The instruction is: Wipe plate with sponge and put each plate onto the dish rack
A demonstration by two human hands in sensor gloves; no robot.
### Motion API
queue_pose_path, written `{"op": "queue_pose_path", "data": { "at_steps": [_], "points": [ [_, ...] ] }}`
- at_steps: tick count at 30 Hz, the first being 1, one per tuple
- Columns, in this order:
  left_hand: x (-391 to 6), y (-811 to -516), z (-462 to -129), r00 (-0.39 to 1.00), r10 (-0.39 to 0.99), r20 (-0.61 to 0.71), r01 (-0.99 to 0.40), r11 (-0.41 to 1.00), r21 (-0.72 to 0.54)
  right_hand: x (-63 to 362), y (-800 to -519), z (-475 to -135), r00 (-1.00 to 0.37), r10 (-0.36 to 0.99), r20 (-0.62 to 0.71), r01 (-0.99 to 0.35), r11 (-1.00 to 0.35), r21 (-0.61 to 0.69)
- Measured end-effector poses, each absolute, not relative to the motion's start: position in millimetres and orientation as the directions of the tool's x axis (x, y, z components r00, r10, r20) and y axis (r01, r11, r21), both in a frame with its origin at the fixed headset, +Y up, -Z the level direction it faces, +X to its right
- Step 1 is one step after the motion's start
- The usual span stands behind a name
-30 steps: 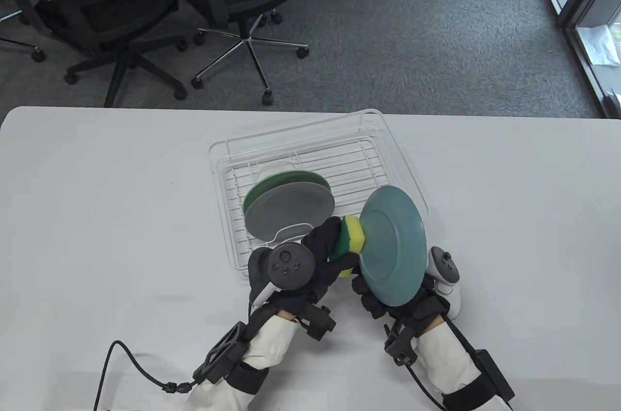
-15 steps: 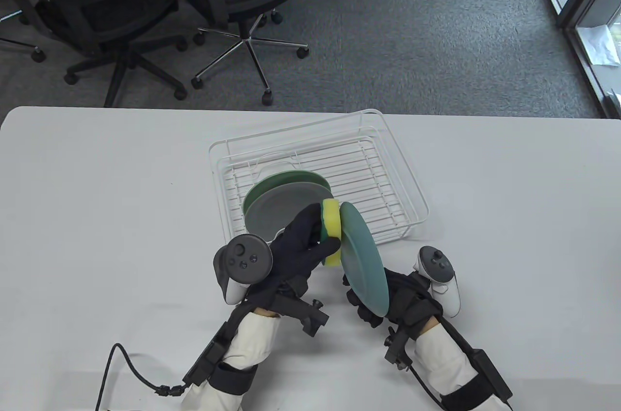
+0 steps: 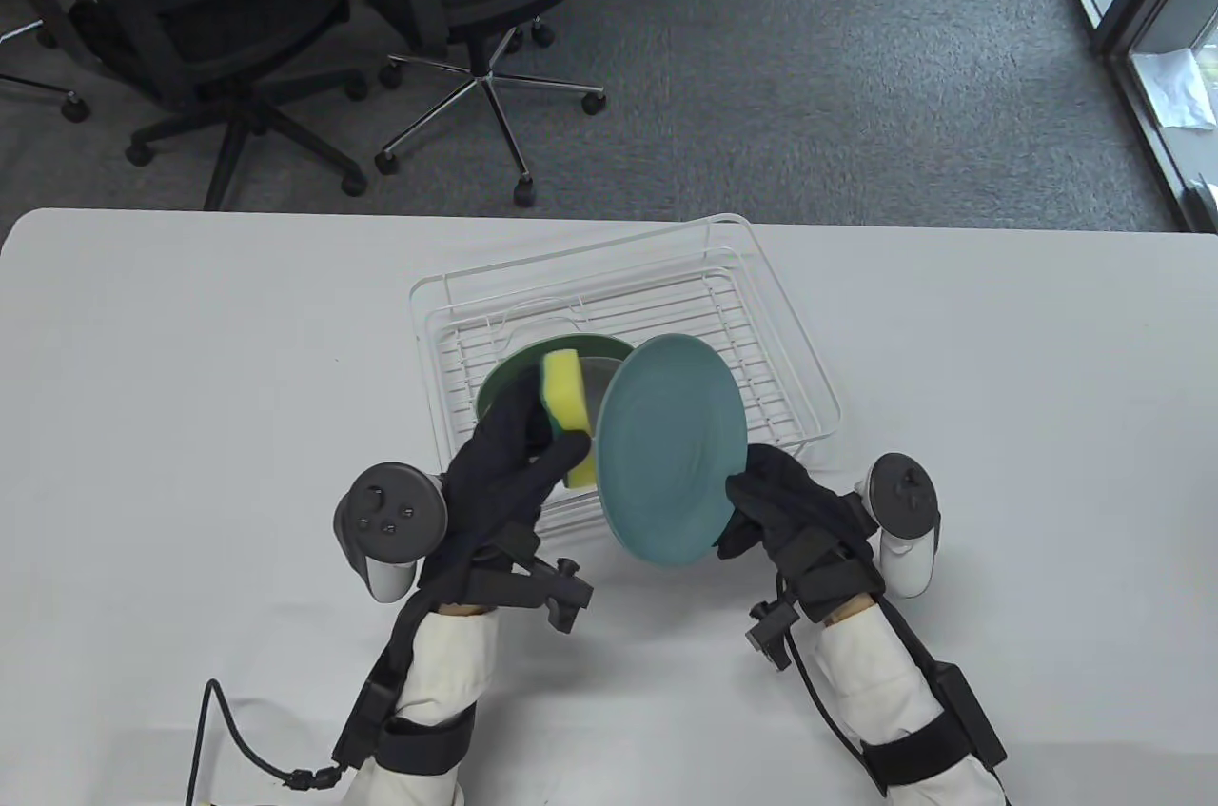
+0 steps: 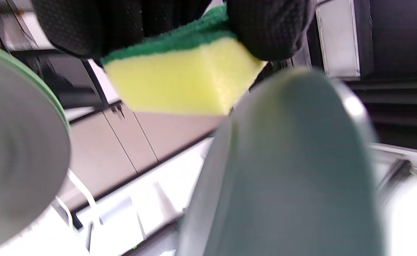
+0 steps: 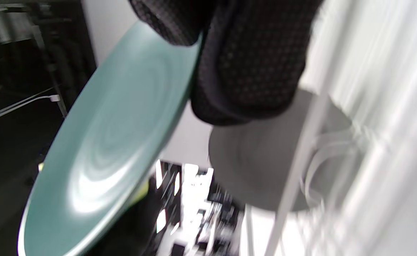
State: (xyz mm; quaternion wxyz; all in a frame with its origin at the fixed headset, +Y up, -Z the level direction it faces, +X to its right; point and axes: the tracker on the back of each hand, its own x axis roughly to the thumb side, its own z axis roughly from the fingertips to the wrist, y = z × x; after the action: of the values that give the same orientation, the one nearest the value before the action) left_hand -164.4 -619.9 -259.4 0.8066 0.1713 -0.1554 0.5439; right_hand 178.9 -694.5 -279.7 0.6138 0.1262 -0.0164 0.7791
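1. My right hand (image 3: 795,511) pinches only the rim of the teal plate (image 3: 671,449), held tilted above the dish rack (image 3: 809,368); it could slip onto the counter (image 3: 190,425).
2. My left hand (image 3: 504,454) grips the sponge (image 3: 568,387) beside the plate; a hard wipe could lever it loose.
3. It could knock the racked plates (image 3: 500,383).

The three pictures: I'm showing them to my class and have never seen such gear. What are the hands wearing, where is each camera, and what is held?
A person's hands wear black sensor gloves, each with a tracker strapped on its back. One camera looks down at the white table; one sits on each wrist. The left hand grips a sponge. The right hand holds a teal plate by its rim, lifted and tilted. Behind them a wire dish rack already holds a grey plate and a green plate.
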Motion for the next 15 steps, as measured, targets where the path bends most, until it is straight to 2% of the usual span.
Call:
{"op": "queue_pose_path", "data": {
  "at_steps": [1,3,5,8,15],
  "points": [
    [-174.3,-619.9,-259.6,0.352,0.834,0.425,-0.935,0.33,0.127,178.2,-679.4,-282.0,-0.328,0.905,0.27,-0.939,-0.344,0.013],
    [-185.6,-620.1,-258.9,0.322,0.851,0.416,-0.947,0.289,0.14,174.8,-660.4,-286.8,-0.477,0.817,0.324,-0.878,-0.455,-0.145],
    [-192.6,-620.5,-258.0,0.322,0.853,0.41,-0.947,0.285,0.15,170.0,-648.5,-290.7,-0.578,0.74,0.344,-0.816,-0.523,-0.246],
    [-201.4,-621.3,-256.5,0.326,0.858,0.398,-0.945,0.277,0.175,156.4,-633.2,-299.8,-0.757,0.547,0.356,-0.653,-0.622,-0.431],
    [-202.5,-621.7,-257.3,0.315,0.862,0.397,-0.948,0.266,0.173,114.8,-630.6,-317.4,-0.902,0.276,0.333,-0.42,-0.744,-0.52]
  ]
}}
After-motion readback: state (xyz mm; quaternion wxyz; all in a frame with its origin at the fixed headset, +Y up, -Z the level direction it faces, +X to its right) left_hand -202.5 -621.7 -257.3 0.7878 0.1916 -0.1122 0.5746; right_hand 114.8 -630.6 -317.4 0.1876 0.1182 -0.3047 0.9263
